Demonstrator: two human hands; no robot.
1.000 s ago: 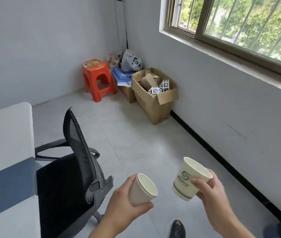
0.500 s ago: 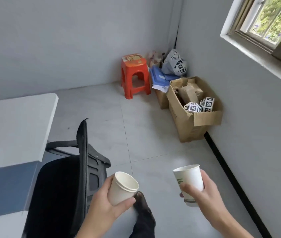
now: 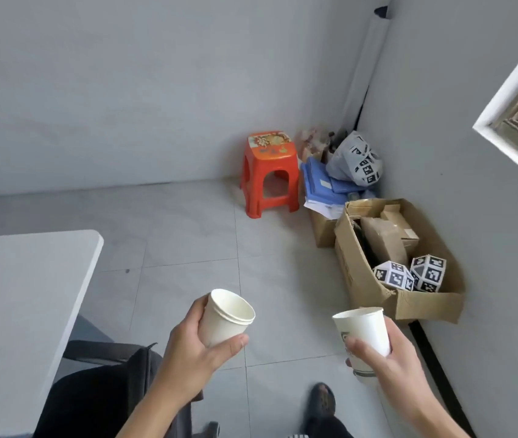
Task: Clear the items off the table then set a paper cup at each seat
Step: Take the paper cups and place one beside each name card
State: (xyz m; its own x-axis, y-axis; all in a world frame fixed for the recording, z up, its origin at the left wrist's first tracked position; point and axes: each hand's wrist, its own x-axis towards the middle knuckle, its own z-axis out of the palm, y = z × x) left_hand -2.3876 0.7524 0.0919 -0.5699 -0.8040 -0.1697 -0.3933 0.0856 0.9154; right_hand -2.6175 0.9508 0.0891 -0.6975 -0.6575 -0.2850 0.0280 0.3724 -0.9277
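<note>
My left hand point(image 3: 199, 350) grips a small stack of white paper cups point(image 3: 227, 317), tilted with the mouth up and to the right; two rims show at its top. My right hand point(image 3: 387, 365) grips a single white paper cup point(image 3: 363, 333) with a dark printed logo, held nearly upright. Both are held over the grey tiled floor, apart from each other. The white table point(image 3: 27, 298) fills the left side; its visible part is bare.
A black office chair point(image 3: 109, 390) stands by the table below my left arm. An orange plastic stool point(image 3: 270, 172) is by the far wall. An open cardboard box point(image 3: 400, 270) with marker cubes lies by the right wall. My foot point(image 3: 322, 403) shows at the bottom.
The view has swung left and down; the window has slid almost out of frame and the table corner has come closer. Both hands still hold their cups, now a little higher.
</note>
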